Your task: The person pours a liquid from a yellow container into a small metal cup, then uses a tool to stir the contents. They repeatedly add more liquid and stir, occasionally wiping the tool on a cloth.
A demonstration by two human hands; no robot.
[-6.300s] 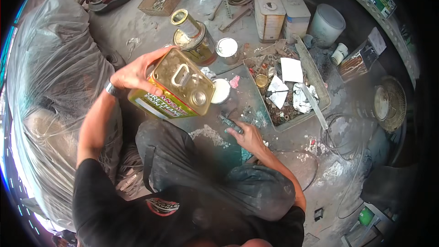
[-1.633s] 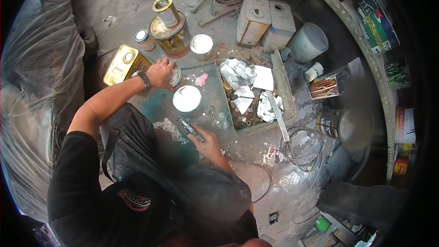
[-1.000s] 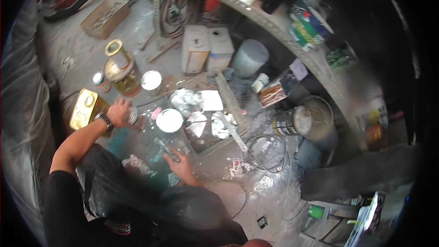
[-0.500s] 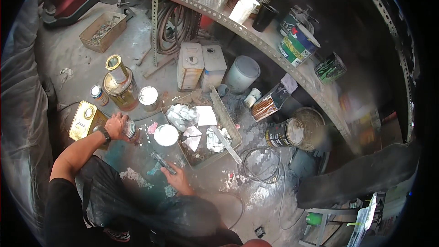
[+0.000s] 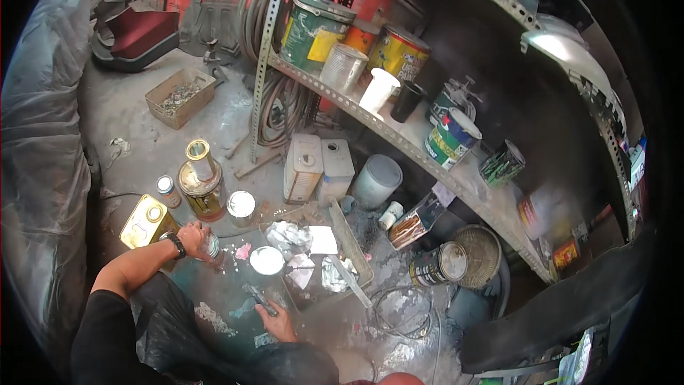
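At the lower left, my left hand (image 5: 191,237) is closed round a small round can (image 5: 211,246) with a silvery, greenish rim. It rests close beside a gold rectangular tin (image 5: 147,219) with a round cap. My right hand (image 5: 279,322) grips a short dark stick-like tool (image 5: 261,299) above the stained floor; its exact kind is unclear. Between and beyond the hands sits a round white-topped container (image 5: 266,261). A second white-topped can (image 5: 241,204) stands farther back, near a large brownish can (image 5: 201,192) with a smaller open tin (image 5: 200,157) on top.
A shallow tray (image 5: 360,242) holds crumpled paper, rags and a flat stick (image 5: 350,281). Two rectangular metal cans (image 5: 303,170) and a grey bucket (image 5: 377,180) stand behind it. A perforated metal shelf (image 5: 370,125) with paint cans crosses the right side. A coiled hose (image 5: 400,324) lies at right.
The view has tilted upward, so more of the shelf and back wall shows and the floor things appear lower. My left hand keeps the can; my right keeps the dark tool.
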